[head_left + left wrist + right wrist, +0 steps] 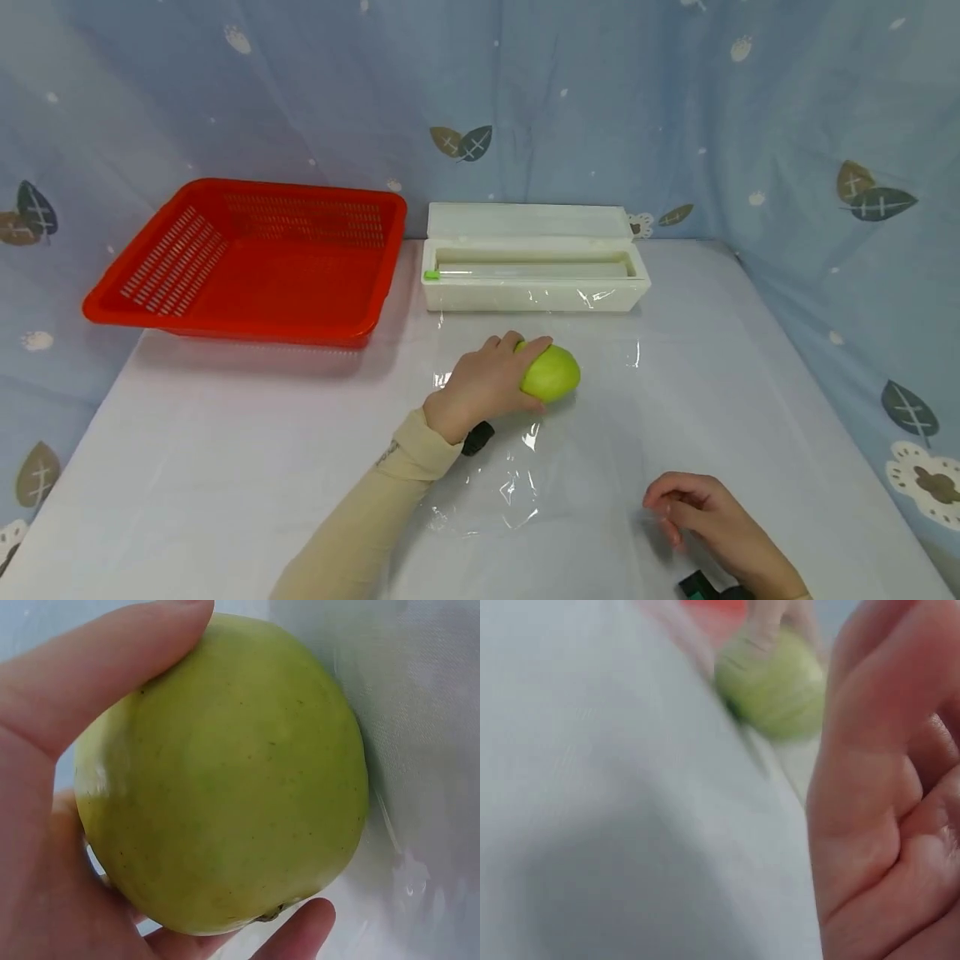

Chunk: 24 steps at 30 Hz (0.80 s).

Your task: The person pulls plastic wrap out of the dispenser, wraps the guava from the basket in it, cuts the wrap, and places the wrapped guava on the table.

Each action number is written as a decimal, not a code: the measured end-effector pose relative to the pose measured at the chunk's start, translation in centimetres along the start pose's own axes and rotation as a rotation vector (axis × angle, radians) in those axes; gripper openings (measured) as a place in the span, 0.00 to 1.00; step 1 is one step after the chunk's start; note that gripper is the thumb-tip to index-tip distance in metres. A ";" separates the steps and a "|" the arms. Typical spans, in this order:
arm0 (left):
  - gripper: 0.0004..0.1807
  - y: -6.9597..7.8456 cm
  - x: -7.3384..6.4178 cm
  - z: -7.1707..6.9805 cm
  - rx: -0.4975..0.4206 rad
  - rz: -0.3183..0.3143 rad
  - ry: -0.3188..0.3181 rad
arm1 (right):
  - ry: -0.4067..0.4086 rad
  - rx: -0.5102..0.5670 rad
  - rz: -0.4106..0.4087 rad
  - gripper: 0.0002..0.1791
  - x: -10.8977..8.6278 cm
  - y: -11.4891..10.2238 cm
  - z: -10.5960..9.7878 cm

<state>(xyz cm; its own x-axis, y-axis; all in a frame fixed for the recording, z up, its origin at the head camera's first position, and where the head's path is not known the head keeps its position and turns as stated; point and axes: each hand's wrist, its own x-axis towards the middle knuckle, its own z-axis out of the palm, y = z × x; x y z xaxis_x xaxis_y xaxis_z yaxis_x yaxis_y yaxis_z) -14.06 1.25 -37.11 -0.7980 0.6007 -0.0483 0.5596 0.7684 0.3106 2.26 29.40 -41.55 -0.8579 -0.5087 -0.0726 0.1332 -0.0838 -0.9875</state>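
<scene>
My left hand (495, 379) grips a green apple (552, 374) from its left side, thumb and fingers curled round it. In the left wrist view the apple (225, 780) shows smooth skin with small dark specks, and its dark end lies near a fingertip. Under it, clear cling film (517, 492) spreads over the table toward me from a white cling film box (536, 293). My right hand (712, 521) hovers at the table's front right, fingers loosely curled and holding nothing. The right wrist view shows its palm and fingers close up, with the apple blurred beyond.
A red slotted plastic basket (277, 287) stands at the back left. The film box has its lid (525, 221) raised, a roll (532, 269) inside and a green slider (432, 275) at the left of its front edge. A patterned blue curtain (570, 100) hangs behind the white table (247, 467).
</scene>
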 end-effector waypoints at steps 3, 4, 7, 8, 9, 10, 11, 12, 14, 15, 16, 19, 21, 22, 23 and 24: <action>0.44 0.1 0.0 0.0 -0.004 0.010 -0.003 | -0.077 0.074 -0.069 0.20 0.7 -0.4 0.2; 0.43 0.1 0.0 0.0 -0.011 0.014 -0.005 | -0.103 0.098 -0.078 0.21 0.9 -0.5 0.3; 0.39 0.1 -0.1 -0.1 -0.019 0.038 -0.012 | -0.175 0.176 -0.128 0.25 1.9 -1.1 0.8; 0.37 0.2 -0.1 -0.1 -0.019 0.046 -0.009 | -0.186 0.194 -0.148 0.26 2.2 -1.4 1.1; 0.36 0.3 -0.1 -0.2 -0.021 0.053 -0.005 | -0.193 0.207 -0.167 0.26 2.6 -1.8 1.3; 0.35 0.3 -0.1 -0.2 -0.028 0.057 -0.008 | -0.205 0.222 -0.191 0.27 3.0 -2.2 1.6; 0.34 0.3 -0.2 -0.2 -0.036 0.062 -0.007 | -0.215 0.240 -0.215 0.27 3.4 -2.5 1.8; 0.33 0.4 -0.2 -0.1 -0.048 0.062 -0.004 | -0.218 0.248 -0.233 0.27 3.8 -2.9 2.0; 0.32 0.7 -0.1 -0.1 -0.080 0.069 0.002 | -0.216 0.248 -0.286 0.27 4.6 -3.5 2.3; 0.32 0.8 -0.1 -0.1 -0.094 0.072 0.002 | -0.216 0.253 -0.323 0.27 5.1 -3.7 2.3; 0.32 0.9 -0.1 -0.1 -0.110 0.073 0.001 | -0.208 0.265 -0.349 0.27 5.6 -4.0 2.4; 0.32 1.0 -0.1 0.0 -0.141 0.066 -0.004 | -0.163 0.333 -0.411 0.27 7.1 -4.6 2.7; 0.33 1.0 0.0 -0.1 -0.147 0.056 -0.006 | -0.121 0.392 -0.436 0.27 8.2 -5.0 2.8; 0.34 1.0 0.0 -0.1 -0.151 0.051 -0.007 | -0.094 0.421 -0.427 0.27 8.6 -5.2 2.9; 0.34 0.9 0.1 -0.1 -0.155 0.046 -0.010 | -0.075 0.441 -0.433 0.27 9.2 -5.4 2.9; 0.35 0.8 0.2 -0.2 -0.157 0.044 -0.013 | -0.051 0.462 -0.429 0.27 9.7 -5.5 2.9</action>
<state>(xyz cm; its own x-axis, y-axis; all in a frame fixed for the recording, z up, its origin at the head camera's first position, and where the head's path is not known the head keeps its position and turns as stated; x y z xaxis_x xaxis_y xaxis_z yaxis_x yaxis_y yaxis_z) -13.78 1.97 -36.69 -0.7701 0.6365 -0.0433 0.5512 0.6980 0.4572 -5.36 22.49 -36.37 -0.8595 -0.3866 0.3345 -0.0072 -0.6451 -0.7640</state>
